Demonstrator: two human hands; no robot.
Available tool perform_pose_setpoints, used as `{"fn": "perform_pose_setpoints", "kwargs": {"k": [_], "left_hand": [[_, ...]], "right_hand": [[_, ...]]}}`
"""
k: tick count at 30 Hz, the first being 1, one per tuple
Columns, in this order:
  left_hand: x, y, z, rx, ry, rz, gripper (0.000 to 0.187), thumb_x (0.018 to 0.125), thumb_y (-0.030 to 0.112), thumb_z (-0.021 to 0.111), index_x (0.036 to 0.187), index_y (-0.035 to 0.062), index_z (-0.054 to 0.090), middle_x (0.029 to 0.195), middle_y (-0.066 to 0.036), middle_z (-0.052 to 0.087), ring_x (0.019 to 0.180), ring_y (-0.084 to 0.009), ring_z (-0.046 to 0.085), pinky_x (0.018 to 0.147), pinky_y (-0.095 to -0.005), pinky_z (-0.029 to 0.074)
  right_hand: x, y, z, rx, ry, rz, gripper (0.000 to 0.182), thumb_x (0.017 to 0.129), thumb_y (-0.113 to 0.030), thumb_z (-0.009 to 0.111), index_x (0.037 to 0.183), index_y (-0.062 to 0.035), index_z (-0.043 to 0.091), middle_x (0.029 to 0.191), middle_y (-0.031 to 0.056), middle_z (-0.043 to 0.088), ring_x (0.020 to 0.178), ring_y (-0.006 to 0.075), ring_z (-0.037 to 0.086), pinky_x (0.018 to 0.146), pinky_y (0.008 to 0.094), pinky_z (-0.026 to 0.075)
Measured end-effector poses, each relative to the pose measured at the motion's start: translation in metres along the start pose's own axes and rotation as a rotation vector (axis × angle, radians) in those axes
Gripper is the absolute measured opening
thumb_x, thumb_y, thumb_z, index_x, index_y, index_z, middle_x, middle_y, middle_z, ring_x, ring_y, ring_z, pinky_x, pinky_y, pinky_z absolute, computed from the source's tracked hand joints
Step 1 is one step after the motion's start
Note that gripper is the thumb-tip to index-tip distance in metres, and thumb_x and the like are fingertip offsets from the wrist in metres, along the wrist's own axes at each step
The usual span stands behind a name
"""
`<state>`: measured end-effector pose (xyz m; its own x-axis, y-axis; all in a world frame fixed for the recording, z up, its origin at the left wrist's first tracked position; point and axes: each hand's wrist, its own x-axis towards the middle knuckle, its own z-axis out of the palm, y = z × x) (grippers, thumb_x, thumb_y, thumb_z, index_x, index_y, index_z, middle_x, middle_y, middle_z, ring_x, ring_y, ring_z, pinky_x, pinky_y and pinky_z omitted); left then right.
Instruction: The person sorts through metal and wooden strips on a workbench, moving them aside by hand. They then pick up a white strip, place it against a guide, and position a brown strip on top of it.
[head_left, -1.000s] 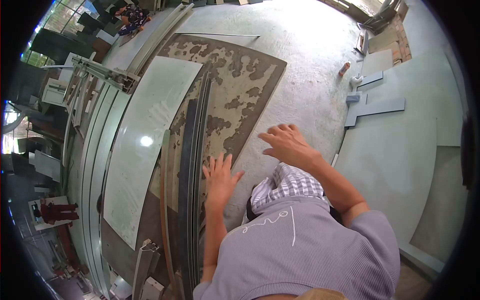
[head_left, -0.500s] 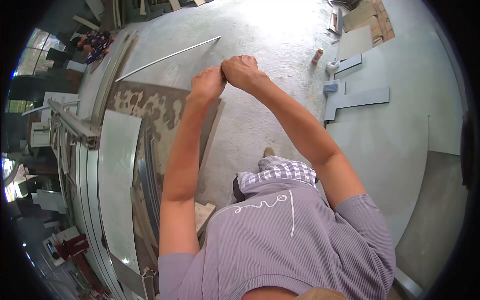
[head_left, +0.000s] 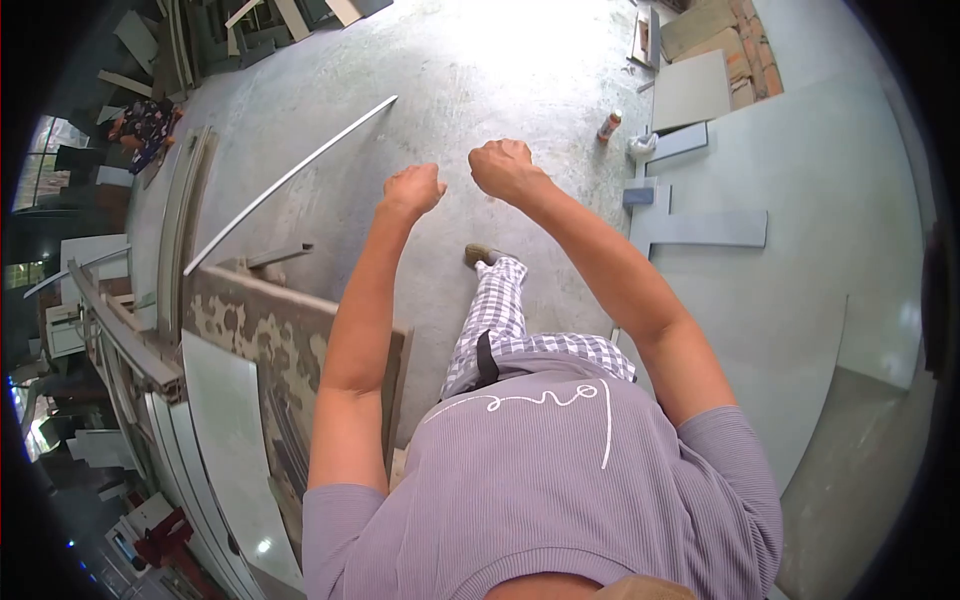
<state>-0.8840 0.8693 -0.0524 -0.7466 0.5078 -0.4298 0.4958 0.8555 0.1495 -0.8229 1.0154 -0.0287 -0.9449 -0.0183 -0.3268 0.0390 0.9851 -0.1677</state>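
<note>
Both arms are raised over the grey concrete floor [head_left: 500, 70]. The left hand [head_left: 413, 189] and right hand [head_left: 503, 166] are clenched into fists, nothing visibly held. A long thin pale metal strip [head_left: 290, 180] lies at ten o'clock, well apart.

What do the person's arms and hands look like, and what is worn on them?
Both arms are bare from the upper arm down, with no gloves, watch or rings visible on the left hand or right hand. Short sleeves of a lilac ribbed T-shirt with white looping script cover the shoulders.
</note>
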Motion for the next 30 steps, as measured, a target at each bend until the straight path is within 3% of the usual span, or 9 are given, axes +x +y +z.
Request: {"fn": "perform_pose_setpoints", "kwargs": {"k": [10, 15, 21, 26, 27, 29, 30], "left_hand": [[0.143, -0.058, -0.028, -0.248, 0.025, -0.057, 0.031, 0.083, 0.031, 0.055, 0.103, 0.0065, 0.059, 0.106, -0.017, 0.062, 0.101, -0.0323, 0.059, 0.085, -0.0436, 0.046], [0.149, -0.109, -0.024, -0.376, 0.046, -0.159, 0.031, 0.082, 0.027, 0.054, 0.1, 0.0039, 0.061, 0.104, -0.019, 0.062, 0.101, -0.0325, 0.059, 0.085, -0.0429, 0.046], [0.152, -0.197, -0.017, -0.516, 0.057, -0.481, 0.029, 0.081, 0.026, 0.058, 0.092, 0.0003, 0.065, 0.095, -0.02, 0.064, 0.094, -0.0341, 0.061, 0.082, -0.0416, 0.049], [0.175, -0.303, 0.017, -0.634, 0.318, -0.739, 0.032, 0.082, 0.028, 0.058, 0.091, -0.0014, 0.065, 0.09, -0.022, 0.064, 0.089, -0.0353, 0.062, 0.079, -0.0428, 0.049], [0.179, -0.33, 0.019, -0.636, 0.354, -0.81, 0.032, 0.082, 0.028, 0.058, 0.091, -0.0014, 0.065, 0.09, -0.022, 0.064, 0.089, -0.0353, 0.062, 0.079, -0.0428, 0.049], [0.165, -0.377, 0.028, -1.01, 0.18, -1.093, 0.043, 0.08, 0.033, 0.063, 0.103, -0.0027, 0.061, 0.105, -0.024, 0.061, 0.093, -0.0362, 0.061, 0.082, -0.0428, 0.049], [0.157, -0.395, 0.031, -1.018, 0.21, -1.158, 0.043, 0.08, 0.033, 0.063, 0.103, -0.0027, 0.061, 0.105, -0.024, 0.061, 0.093, -0.0362, 0.061, 0.082, -0.0428, 0.049]], "right_hand": [[0.166, 0.034, -0.016, -0.007, 0.068, -0.094, 0.014, 0.077, -0.01, 0.056, 0.083, -0.0046, 0.067, 0.088, 0.0163, 0.066, 0.084, 0.0316, 0.065, 0.068, 0.0414, 0.05], [0.24, 0.006, -0.011, 0.023, -0.142, -0.223, 0.02, 0.081, -0.025, 0.057, 0.086, -0.0085, 0.066, 0.088, 0.0166, 0.066, 0.086, 0.0333, 0.063, 0.072, 0.043, 0.05], [0.341, -0.076, 0.009, 0.005, -0.242, -0.54, 0.021, 0.082, -0.028, 0.056, 0.088, -0.011, 0.067, 0.092, 0.0153, 0.066, 0.089, 0.0336, 0.062, 0.075, 0.0432, 0.049], [0.432, -0.149, 0.024, 0.048, -0.265, -0.882, 0.023, 0.082, -0.028, 0.05, 0.094, -0.0149, 0.064, 0.093, 0.0117, 0.065, 0.088, 0.0322, 0.061, 0.077, 0.0426, 0.047], [0.455, -0.162, 0.027, 0.029, -0.313, -0.869, 0.023, 0.082, -0.029, 0.05, 0.095, -0.0151, 0.065, 0.093, 0.0117, 0.065, 0.089, 0.0321, 0.061, 0.077, 0.0428, 0.047], [0.484, -0.186, 0.025, -0.032, -0.38, -0.909, 0.024, 0.084, -0.03, 0.049, 0.095, -0.0155, 0.064, 0.093, 0.0129, 0.065, 0.09, 0.0327, 0.061, 0.078, 0.044, 0.046], [0.498, -0.193, 0.026, -0.019, -0.4, -0.957, 0.025, 0.084, -0.031, 0.048, 0.095, -0.0155, 0.065, 0.092, 0.0133, 0.065, 0.09, 0.0331, 0.061, 0.078, 0.0443, 0.046]]}}
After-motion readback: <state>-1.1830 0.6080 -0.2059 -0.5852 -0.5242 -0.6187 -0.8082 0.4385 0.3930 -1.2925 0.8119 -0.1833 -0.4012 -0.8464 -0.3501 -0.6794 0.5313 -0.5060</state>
